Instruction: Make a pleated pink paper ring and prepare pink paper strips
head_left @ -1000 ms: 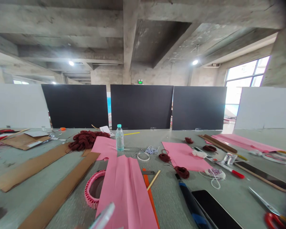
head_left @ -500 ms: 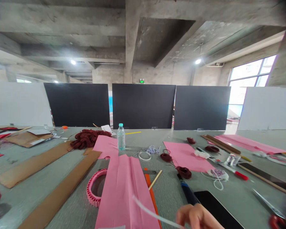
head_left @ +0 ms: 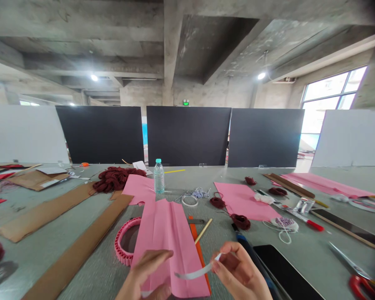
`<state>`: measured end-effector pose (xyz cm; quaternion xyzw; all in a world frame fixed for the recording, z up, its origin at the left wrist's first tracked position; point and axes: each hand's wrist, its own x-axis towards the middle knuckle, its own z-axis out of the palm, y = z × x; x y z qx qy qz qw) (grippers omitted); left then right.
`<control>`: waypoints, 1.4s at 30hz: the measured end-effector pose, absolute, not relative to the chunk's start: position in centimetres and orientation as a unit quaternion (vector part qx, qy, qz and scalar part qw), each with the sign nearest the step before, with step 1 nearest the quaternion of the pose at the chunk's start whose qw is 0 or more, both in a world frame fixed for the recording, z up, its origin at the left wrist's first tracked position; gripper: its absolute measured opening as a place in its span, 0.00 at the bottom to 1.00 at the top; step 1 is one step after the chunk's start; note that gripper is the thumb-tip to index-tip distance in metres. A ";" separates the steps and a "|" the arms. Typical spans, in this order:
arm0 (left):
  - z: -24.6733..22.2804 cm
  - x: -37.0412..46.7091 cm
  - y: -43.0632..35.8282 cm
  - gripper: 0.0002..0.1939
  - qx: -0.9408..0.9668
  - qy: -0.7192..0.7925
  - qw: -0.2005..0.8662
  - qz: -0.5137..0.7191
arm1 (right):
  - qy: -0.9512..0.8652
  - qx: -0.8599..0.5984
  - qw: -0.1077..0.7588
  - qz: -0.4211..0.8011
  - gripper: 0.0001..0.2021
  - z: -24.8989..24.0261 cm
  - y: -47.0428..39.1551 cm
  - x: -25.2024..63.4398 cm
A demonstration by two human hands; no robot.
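Note:
Between the thumb and fingers of my right hand [head_left: 239, 271] is a narrow white strip [head_left: 193, 275], thin and tape-like, its free end curving left above the paper. My left hand [head_left: 150, 271] is over the lower left of a folded pink paper sheet [head_left: 167, 233], thumb and fingers apart; I cannot tell whether it presses on the sheet. A bit of white shows at the thumb. An orange strip [head_left: 195, 237] sticks out from under the sheet's right edge. Left of the sheet, partly covered by it, is a pink ring with a scalloped rim [head_left: 122, 243].
A water bottle [head_left: 158, 177] stands behind the sheet, near a white ring-shaped roll [head_left: 190, 201]. To the right lie a black phone [head_left: 284, 266], red-handled scissors [head_left: 361, 279] and dark red yarn bundles [head_left: 240, 221]. Brown cardboard strips [head_left: 81, 246] lie left.
My left hand has come into view over the pink sheet. My right hand has moved up and slightly left, its strip now curving lower over the paper. The view has shifted slightly.

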<state>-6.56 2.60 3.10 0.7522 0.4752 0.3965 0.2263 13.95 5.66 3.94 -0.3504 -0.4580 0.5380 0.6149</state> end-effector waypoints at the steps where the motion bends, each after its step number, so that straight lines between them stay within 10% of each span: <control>1: 3.5 -6.6 3.1 0.17 0.754 0.465 0.261 0.382 | -0.453 -0.344 0.616 0.545 0.14 3.7 5.7 13.8; 6: 4.5 -6.1 4.3 0.03 0.739 0.501 0.318 0.319 | -0.440 -0.330 0.624 0.555 0.14 3.0 6.0 13.3; 27: 5.3 -6.1 8.6 0.12 0.770 0.517 0.339 0.159 | -0.465 -0.424 0.674 0.386 0.15 0.9 6.2 14.4; 42: 3.2 -6.8 9.5 0.07 0.748 0.504 0.427 0.056 | -0.594 -0.513 0.464 0.411 0.07 -3.0 8.2 16.0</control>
